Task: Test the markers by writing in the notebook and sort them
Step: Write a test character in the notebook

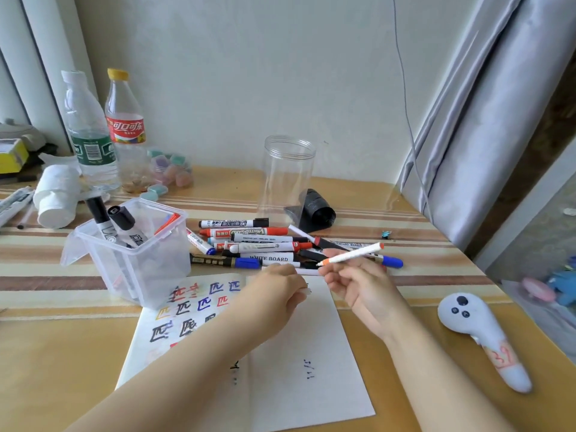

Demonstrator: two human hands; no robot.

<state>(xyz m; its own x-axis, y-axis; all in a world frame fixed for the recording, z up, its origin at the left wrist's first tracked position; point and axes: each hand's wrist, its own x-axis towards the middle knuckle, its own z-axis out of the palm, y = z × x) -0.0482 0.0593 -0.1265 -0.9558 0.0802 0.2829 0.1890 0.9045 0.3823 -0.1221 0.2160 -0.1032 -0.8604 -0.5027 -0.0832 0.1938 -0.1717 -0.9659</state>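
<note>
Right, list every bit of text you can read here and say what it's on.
"WHITE BOARD": white marker in the pile.
"WhiteBoard", upside down: red-capped marker.
"39", in red: white controller.
"可口可乐": red label of the yellow-capped bottle.
"匹", repeated in several colours: notebook page.
Green bottle label and other marker barrels: too blurred.

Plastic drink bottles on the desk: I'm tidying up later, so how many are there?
2. A clear plastic bottle with a green label and a clear plastic bottle with a yellow cap and red label stand side by side at the far left; none seems hidden.
</note>
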